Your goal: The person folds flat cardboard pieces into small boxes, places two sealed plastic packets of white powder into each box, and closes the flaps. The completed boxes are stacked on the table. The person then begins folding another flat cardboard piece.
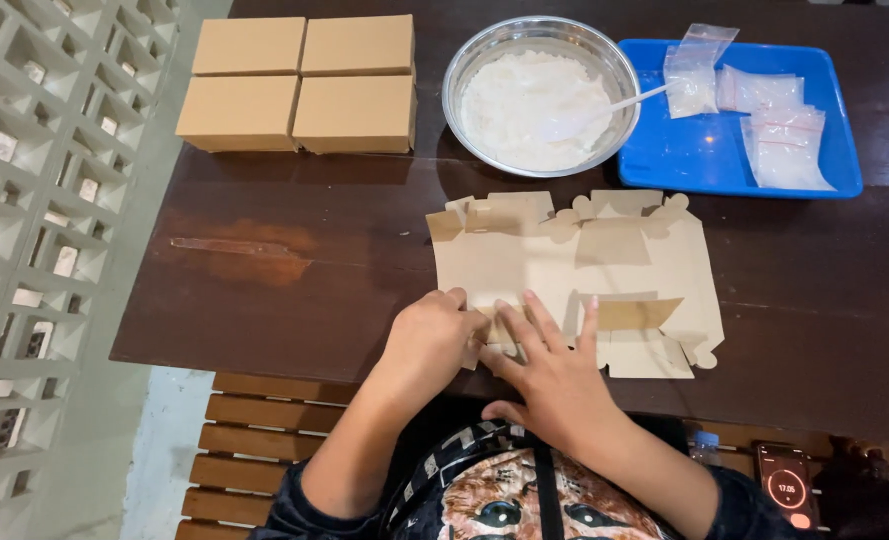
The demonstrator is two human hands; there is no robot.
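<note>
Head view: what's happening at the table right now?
A person presses both hands, left hand and right hand, on the near edge of a flat cardboard box blank, folding a flap. Four closed boxes sit far left; a bowl of white powder and a blue tray of filled bags lie beyond.
</note>
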